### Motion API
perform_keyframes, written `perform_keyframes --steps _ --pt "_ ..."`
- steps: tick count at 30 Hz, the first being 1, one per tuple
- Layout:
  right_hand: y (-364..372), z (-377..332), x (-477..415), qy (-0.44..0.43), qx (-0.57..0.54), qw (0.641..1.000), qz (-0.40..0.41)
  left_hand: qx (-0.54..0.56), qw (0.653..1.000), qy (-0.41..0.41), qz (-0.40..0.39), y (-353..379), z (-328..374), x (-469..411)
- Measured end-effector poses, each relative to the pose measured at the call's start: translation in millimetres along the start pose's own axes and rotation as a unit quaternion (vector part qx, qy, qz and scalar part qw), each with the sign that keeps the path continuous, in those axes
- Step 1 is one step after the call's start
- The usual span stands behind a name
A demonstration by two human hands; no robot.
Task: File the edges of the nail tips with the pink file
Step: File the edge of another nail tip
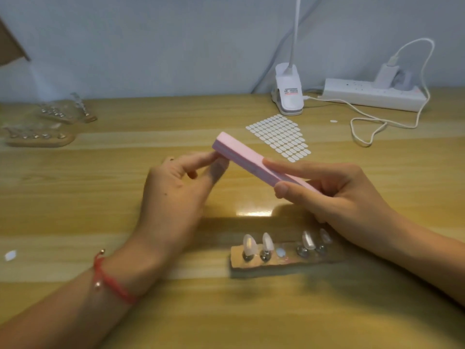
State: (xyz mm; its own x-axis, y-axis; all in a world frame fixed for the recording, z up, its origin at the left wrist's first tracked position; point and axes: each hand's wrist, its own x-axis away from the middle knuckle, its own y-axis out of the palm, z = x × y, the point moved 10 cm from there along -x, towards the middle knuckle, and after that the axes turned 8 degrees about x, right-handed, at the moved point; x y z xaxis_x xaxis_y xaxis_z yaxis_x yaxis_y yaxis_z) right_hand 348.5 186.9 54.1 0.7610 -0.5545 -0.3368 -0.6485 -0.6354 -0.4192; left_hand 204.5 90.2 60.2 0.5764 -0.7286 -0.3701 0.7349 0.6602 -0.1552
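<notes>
Pink file (241,153) is hovering above the wooden table (75,210), slanting between two hands. At its left end the left hand (173,195) is pinching what looks like a pale nail tip (220,167) against it, though blur is hiding the detail. The right hand (334,192) is gripping the file's right end, with the thumb below and fingers on top. Nearer the camera, more nail tips (266,241) are standing on a holder (239,263) — a power strip (372,95) is lying far right.
</notes>
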Motion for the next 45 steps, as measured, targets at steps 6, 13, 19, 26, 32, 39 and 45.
perform_keyframes --steps 6,13,19,26,32,39,45 --pt "-16 0 -4 0.0 -0.02 0.999 0.046 0.06 0.985 0.023 -0.157 42 16 24" --pt "-48 -14 -7 -0.051 0.098 0.988 0.111 0.234 0.947 -0.155 -0.159 35 -24 10" --pt "-54 -49 -19 -0.092 0.136 0.984 0.07 0.26 0.92 -0.19 -0.226 41 -31 10" --pt "-47 -114 -49 -0.242 0.383 0.882 0.132 0.317 0.882 -0.235 -0.258 44 -33 9" --pt "-2 -140 -49 -0.364 0.399 0.838 0.081 0.31 0.873 -0.233 -0.295 46 -24 13" --pt "22 -131 -46 -0.391 0.374 0.835 0.102 0.321 0.873 -0.238 -0.28 44 -19 13" --pt "20 -130 -50 -0.384 0.353 0.845 0.119 0.358 0.864 -0.253 -0.246 42 -23 10"
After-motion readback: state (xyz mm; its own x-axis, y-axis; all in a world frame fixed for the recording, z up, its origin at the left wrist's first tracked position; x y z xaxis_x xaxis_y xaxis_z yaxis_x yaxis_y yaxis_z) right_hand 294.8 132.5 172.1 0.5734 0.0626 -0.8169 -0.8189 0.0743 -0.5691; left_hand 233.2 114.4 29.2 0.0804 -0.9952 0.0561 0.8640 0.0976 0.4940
